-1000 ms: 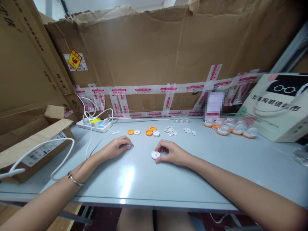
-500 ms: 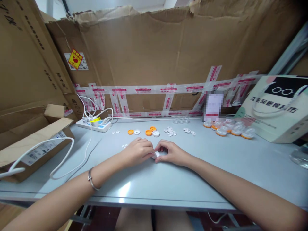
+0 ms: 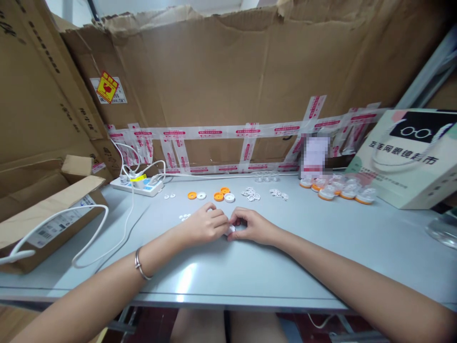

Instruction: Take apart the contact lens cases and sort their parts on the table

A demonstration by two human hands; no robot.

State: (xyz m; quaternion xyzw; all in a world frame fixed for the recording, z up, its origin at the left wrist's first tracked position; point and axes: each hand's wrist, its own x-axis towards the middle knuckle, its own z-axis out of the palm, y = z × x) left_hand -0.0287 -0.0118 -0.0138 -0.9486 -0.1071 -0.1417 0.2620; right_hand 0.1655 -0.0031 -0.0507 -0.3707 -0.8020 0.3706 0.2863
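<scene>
My left hand (image 3: 205, 224) and my right hand (image 3: 252, 226) meet fingertip to fingertip on the grey table (image 3: 228, 267). Between them sits a small white round cap (image 3: 231, 229), mostly hidden by the fingers. Both hands are curled and pinch at it. A few tiny white pieces (image 3: 184, 217) lie just left of my left hand. Beyond the hands lie orange rings (image 3: 218, 196), white discs (image 3: 229, 197) and little heaps of white parts (image 3: 251, 194).
A row of assembled orange-based clear domes (image 3: 339, 190) stands at the back right beside a pale green paper bag (image 3: 407, 157). A white power strip (image 3: 135, 185) with trailing cable and an open cardboard box (image 3: 46, 219) sit at the left. Taped cardboard walls surround the table.
My left hand left the tiny white pieces and moved right to join my right hand at the white cap. My right hand has stayed in place.
</scene>
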